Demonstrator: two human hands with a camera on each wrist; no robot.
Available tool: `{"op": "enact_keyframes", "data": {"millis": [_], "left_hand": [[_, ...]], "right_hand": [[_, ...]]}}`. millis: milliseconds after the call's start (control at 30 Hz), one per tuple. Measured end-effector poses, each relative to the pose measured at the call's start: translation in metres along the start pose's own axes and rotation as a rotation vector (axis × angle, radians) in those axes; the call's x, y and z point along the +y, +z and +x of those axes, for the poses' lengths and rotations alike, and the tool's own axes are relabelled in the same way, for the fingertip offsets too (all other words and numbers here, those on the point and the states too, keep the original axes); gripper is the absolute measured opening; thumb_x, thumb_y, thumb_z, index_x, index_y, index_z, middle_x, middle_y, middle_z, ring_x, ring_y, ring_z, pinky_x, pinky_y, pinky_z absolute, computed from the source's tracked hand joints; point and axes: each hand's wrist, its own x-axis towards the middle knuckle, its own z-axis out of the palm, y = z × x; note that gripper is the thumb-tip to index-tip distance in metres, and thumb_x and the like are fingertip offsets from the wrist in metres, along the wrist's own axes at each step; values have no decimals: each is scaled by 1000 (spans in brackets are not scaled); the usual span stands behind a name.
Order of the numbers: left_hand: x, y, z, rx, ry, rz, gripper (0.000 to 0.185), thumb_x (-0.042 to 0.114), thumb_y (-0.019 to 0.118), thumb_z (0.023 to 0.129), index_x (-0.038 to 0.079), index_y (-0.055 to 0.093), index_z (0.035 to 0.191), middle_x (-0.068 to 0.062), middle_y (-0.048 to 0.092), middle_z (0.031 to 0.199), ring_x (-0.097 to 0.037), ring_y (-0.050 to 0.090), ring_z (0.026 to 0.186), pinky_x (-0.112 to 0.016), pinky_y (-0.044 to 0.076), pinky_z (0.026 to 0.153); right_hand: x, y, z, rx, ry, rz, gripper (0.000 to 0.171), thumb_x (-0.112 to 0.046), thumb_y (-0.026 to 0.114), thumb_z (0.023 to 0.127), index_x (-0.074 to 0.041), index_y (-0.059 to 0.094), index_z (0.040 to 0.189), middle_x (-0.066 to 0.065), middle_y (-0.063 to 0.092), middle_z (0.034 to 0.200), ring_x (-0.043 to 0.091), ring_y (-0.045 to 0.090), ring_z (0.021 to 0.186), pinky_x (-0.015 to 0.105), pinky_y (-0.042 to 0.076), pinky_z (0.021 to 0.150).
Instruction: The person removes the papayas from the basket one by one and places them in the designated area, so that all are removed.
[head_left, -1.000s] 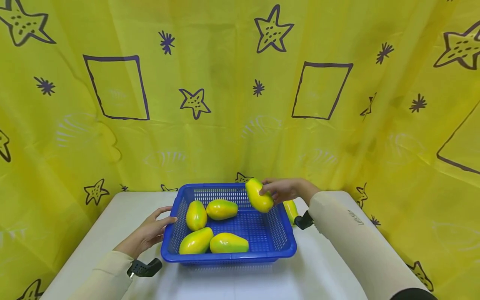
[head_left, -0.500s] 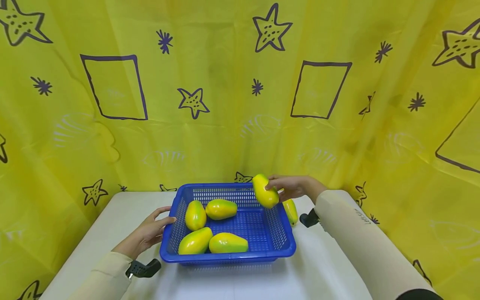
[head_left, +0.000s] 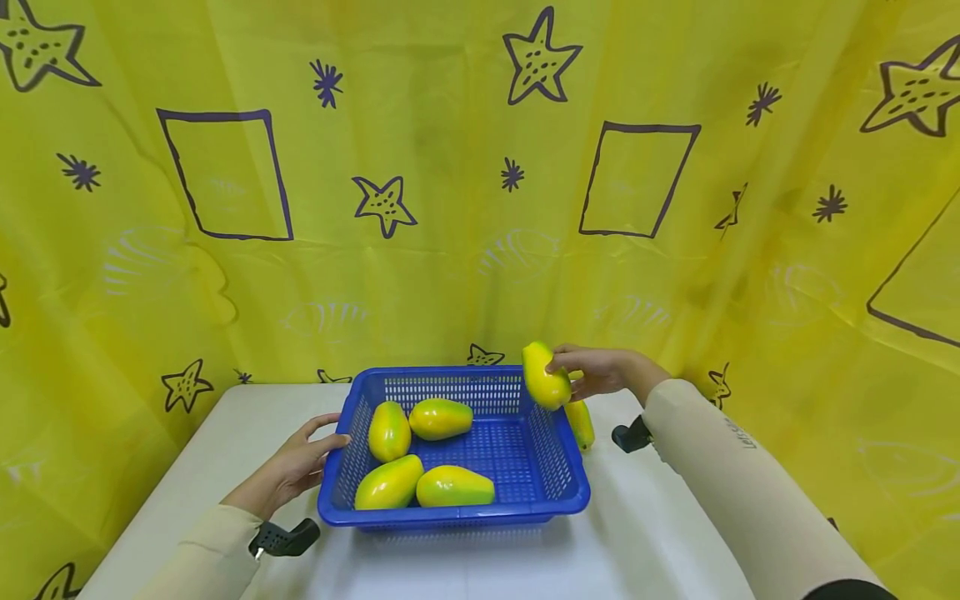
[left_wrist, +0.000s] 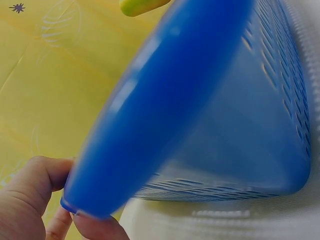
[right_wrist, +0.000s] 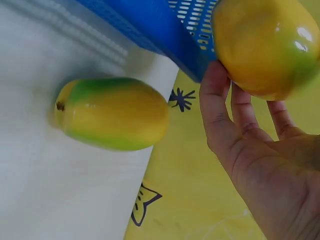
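Observation:
A blue plastic basket (head_left: pixel 450 510) stands on the white table (head_left: pixel 660 533) with several yellow-green papayas inside, one of them (head_left: pixel 454 487) near the front wall. My right hand (head_left: pixel 600 372) holds another papaya (head_left: pixel 545 376) (right_wrist: pixel 265 45) in its fingers above the basket's back right corner. One more papaya (head_left: pixel 581 423) (right_wrist: pixel 112 113) lies on the table just right of the basket, below that hand. My left hand (head_left: pixel 296 467) (left_wrist: pixel 30 200) grips the basket's left rim (left_wrist: pixel 150 110), thumb on one side and fingers under it.
A yellow curtain (head_left: pixel 480 167) printed with stars and squares closes off the back and both sides of the table. Bare white tabletop lies to the left, right and front of the basket.
My right hand has carried its papaya up and to the right, from over the basket's inside to above its back right corner. The left hand has stayed on the rim.

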Motion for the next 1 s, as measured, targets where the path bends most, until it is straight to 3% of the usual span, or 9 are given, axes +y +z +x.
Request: {"op": "enact_keyframes", "data": {"millis": [600,1000], "left_hand": [[0,-1,1,-3,-12,-15,72,23,63,95,10,23,153,-25,57,125,-19,69,84,-37,61,76],[-1,-1,1,0,-3,-17,71,23,63,95,10,23,153,-27,56,128,-20,70,85,-38,61,77]], "right_hand": [[23,-31,-21,114,15,17,74,-25,56,94,-2,13,151,22,34,140,39,48,124,53,39,111],[43,-45,-30,153,38,10,79,-28,56,95,1,10,153,26,23,148,45,42,128,53,42,109]]}}
